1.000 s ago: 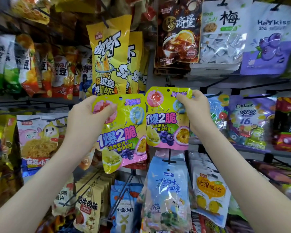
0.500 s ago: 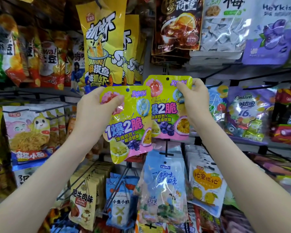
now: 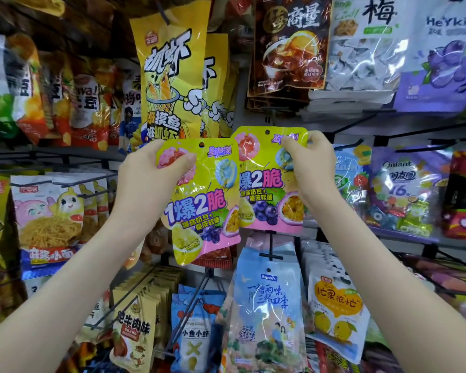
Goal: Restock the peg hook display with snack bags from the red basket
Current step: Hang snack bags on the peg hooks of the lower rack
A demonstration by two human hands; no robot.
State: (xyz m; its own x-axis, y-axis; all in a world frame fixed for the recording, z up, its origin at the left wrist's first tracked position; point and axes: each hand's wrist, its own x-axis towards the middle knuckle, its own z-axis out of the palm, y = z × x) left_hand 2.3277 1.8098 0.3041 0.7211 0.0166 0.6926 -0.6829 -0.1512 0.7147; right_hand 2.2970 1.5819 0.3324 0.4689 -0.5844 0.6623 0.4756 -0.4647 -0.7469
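Here, left bag [image 3: 199,205], right bag [image 3: 264,184] (yellow-pink, fruit print); seemingly overlapping.

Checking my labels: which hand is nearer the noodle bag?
Left. The left hand, gripping one gummy bag, is just right of the noodle bag; the right hand, gripping another, is farther right.

The left hand [image 3: 151,173] has carried its yellow snack bag [image 3: 199,208] right and a little up. A second ago it hung just beside the right hand's bag [image 3: 267,184]; now it overlaps that bag's left edge.
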